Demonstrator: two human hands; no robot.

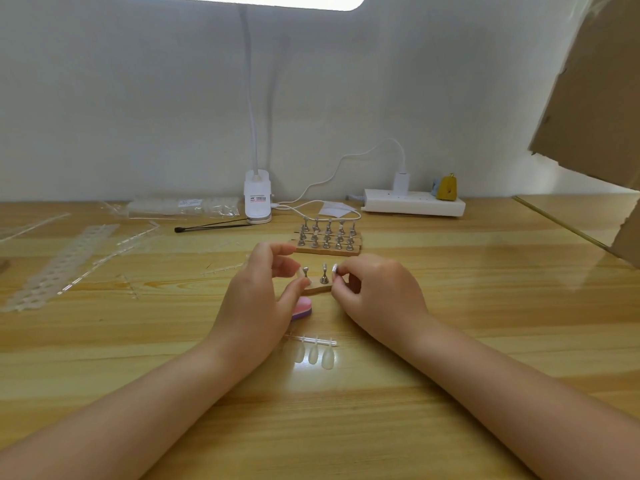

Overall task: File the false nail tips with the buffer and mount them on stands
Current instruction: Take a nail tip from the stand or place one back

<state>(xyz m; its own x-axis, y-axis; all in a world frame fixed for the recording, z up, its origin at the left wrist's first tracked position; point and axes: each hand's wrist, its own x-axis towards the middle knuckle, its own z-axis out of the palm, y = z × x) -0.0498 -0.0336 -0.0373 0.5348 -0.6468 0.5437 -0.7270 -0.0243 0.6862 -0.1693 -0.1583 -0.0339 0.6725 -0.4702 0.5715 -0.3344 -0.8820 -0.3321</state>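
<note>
No readable text. Lamp clamp (257, 201), far centre, has a red/black label, too blurred; plastic bag (183, 206), far left, has a white sticker, also illegible.

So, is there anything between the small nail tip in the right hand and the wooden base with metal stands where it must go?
Nothing visible. The right hand pinches the small nail tip just beside the wooden base, which the left hand steadies; the silver metal stands lie directly next to it.

Home craft desk: wooden tabletop (450, 271), clip lamp (257, 199), power strip (414, 201).
</note>
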